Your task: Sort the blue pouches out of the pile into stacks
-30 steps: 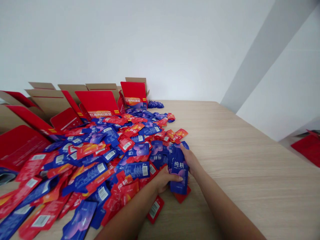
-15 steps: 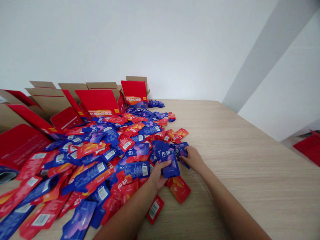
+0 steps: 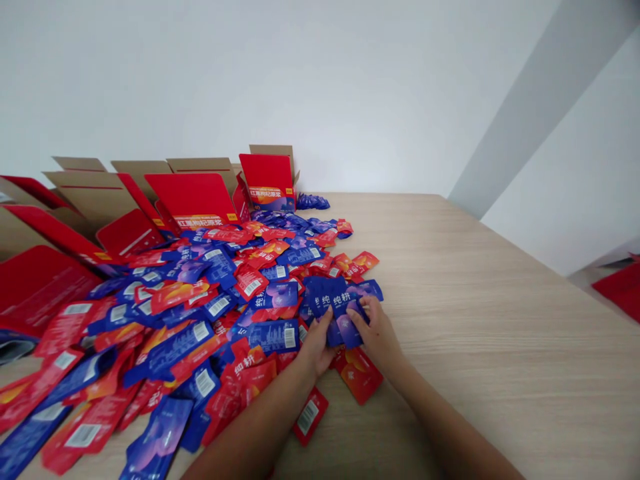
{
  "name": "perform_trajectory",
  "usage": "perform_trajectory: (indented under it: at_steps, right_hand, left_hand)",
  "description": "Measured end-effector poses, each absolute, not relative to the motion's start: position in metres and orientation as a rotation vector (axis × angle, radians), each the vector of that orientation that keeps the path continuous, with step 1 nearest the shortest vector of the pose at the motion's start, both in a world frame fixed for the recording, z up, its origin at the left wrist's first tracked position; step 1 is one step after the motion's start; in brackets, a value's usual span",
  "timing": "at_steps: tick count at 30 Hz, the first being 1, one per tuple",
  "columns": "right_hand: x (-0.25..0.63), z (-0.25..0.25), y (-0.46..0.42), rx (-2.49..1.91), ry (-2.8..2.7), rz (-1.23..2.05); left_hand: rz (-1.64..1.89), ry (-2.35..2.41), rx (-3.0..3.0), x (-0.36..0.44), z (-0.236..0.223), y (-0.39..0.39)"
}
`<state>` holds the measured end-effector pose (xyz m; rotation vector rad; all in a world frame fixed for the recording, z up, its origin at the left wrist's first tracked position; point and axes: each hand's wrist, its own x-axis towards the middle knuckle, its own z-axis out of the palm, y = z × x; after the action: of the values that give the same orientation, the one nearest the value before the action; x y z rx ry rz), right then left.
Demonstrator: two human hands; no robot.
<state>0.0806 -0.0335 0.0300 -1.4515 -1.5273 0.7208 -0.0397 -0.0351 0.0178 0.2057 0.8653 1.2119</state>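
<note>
My left hand [image 3: 317,343] is closed on a fanned stack of blue pouches [image 3: 323,291], its thumb lying across their fronts. At the right side of that fan, my right hand [image 3: 379,331] pinches another blue pouch [image 3: 346,328], which overlaps the stack. Just behind my right fingers lies a further blue pouch [image 3: 369,288]. Under and in front of the hands, a red pouch [image 3: 359,377] and a smaller-looking red pouch with a barcode [image 3: 310,415] rest on the table. To the left spreads a loose pile of mixed red and blue pouches [image 3: 215,307].
Open red cartons with brown flaps [image 3: 193,197] line the back left, and one more carton [image 3: 267,180] stands at the pile's far end. A row of blue pouches [image 3: 313,201] lies beside it. The wooden table [image 3: 475,300] extends right; a red object [image 3: 620,290] sits beyond its edge.
My right hand has moved left from the loose blue pouches to the fan, bringing a blue pouch onto it. My left hand keeps its hold, nearly in place.
</note>
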Motion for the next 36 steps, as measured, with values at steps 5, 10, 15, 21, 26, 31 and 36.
perform_trajectory:
  at_steps: [5, 10, 15, 21, 26, 31, 36]
  right_hand:
    - [0.079, 0.023, -0.029, -1.654, -1.656, 0.519]
    - [0.073, 0.022, -0.035, -1.744, -1.773, 0.382]
    - [0.095, 0.018, -0.013, -1.532, -1.814, 0.215]
    - [0.136, 0.004, 0.040, -1.696, -2.085, 0.158]
    - [0.149, 0.005, 0.050, -1.891, -2.224, 0.236]
    - [0.167, 0.012, 0.032, -1.971, -2.076, 0.539]
    - [0.176, 0.029, 0.001, -1.711, -1.453, 1.052]
  left_hand:
    - [1.148, 0.801, 0.338, -0.042, 0.017, -0.038]
    - [1.141, 0.775, 0.459, -0.041, 0.016, -0.040]
    - [1.260, 0.808, 0.339, -0.043, 0.015, -0.037]
    - [1.244, 0.752, 0.225, -0.047, 0.016, -0.036]
    - [1.140, 0.656, 0.257, -0.048, 0.017, -0.038]
    - [1.185, 0.742, 0.252, -0.048, 0.014, -0.038]
    - [1.200, 0.732, 0.250, -0.047, 0.013, -0.037]
